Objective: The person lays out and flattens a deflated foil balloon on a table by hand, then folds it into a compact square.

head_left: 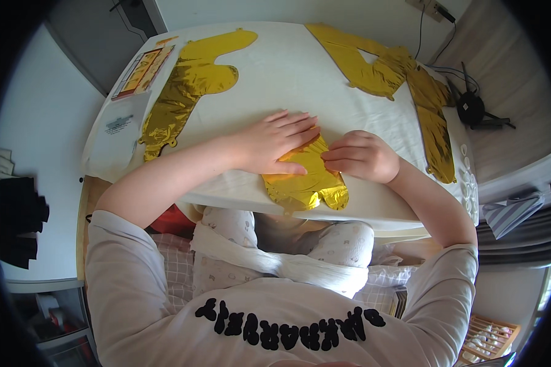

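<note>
A shiny gold foil balloon (303,183), flat and creased, lies at the near edge of the white table. My left hand (278,142) rests spread and flat over its upper left part, fingers pointing right and away. At the balloon's right edge my right hand (362,157) is closed, thumb and fingers pinched together on the foil. The balloon's far end is partly hidden beneath my left hand.
Another flat gold foil balloon (190,82) lies at the table's left. More gold foil balloons (373,61) lie at the far right. A printed package (142,70) and a clear plastic bag (119,125) sit at the left edge. A black device with antennas (470,109) stands right.
</note>
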The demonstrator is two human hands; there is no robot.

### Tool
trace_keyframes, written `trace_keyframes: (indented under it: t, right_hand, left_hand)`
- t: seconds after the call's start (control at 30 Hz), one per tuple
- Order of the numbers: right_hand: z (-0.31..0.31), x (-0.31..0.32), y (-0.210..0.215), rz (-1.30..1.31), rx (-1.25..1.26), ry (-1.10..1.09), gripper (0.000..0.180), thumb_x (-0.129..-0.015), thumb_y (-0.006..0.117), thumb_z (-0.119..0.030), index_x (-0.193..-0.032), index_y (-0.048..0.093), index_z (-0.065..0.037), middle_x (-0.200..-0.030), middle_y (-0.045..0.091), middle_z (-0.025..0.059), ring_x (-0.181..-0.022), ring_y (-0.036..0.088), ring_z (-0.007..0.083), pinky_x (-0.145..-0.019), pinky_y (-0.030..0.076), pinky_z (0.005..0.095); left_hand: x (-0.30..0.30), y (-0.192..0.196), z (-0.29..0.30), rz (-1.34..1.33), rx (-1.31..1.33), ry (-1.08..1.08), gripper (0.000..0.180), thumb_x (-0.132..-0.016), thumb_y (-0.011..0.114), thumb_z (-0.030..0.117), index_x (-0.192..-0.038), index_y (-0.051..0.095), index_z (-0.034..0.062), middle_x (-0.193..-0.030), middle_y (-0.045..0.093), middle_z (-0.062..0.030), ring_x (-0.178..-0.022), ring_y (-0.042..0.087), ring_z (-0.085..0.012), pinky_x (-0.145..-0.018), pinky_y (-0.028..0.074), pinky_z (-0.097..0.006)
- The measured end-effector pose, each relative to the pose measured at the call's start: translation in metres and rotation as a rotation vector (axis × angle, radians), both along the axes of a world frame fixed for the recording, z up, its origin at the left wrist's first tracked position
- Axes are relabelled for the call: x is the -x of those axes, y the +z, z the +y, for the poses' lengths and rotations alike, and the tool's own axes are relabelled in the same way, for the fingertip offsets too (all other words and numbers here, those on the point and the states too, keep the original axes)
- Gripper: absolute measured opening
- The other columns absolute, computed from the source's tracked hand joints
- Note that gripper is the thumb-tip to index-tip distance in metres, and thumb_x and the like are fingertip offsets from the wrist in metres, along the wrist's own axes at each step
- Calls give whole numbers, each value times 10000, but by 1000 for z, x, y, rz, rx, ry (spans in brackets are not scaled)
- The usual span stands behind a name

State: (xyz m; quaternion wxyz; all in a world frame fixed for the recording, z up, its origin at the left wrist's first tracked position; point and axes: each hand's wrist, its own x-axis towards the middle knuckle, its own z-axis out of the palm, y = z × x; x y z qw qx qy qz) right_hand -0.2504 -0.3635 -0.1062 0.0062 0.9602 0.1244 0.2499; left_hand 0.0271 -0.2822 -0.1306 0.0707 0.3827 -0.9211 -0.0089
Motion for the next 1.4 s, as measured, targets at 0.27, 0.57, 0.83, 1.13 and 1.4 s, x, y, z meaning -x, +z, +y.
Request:
trace_keyframes:
  t: [0.27,0.57,0.83,1.13,1.4]
  right_hand:
    - [-2,1,5,50,-85,27,169,-807,734,-109,-968,726,-57,-1102,751,79,-1031,720,263,-851,589,384]
    - [0,4,-1,79,-201,-3,200,-831,746,-126,-1017,751,-52,-1060,764,98,-990,741,267,-846,608,390]
    - [2,3,-1,49,-224,-14,183,-817,764,-134,-977,744,-49,-1045,762,103,-972,741,277,-836,604,398]
    - [5,7,7,66,-118,-34,311,-799,775,-160,-1090,714,-68,-1213,710,104,-1014,695,273,-908,556,404]
    - [3,5,7,43,-38,-74,366,-783,744,-142,-1143,727,-75,-1233,706,90,-1012,689,254,-904,551,389]
  left_hand:
    - [2,3,2,-13,7,16,894,-980,460,684,-1548,368,0,-1647,298,-193,-1551,232,-314,-1255,185,-504]
    - [1,5,2,-56,-52,46,942,-959,518,671,-1601,267,30,-1683,228,-157,-1571,182,-282,-1272,144,-486]
    - [2,5,2,-2,-84,62,976,-946,537,680,-1608,241,27,-1685,226,-148,-1569,189,-268,-1278,140,-469]
    - [0,3,1,20,-44,35,975,-957,473,722,-1577,295,-10,-1660,275,-181,-1559,219,-289,-1270,163,-473]
    - [1,5,2,33,-50,47,1032,-953,476,729,-1605,185,-16,-1651,272,-216,-1547,248,-311,-1272,170,-461]
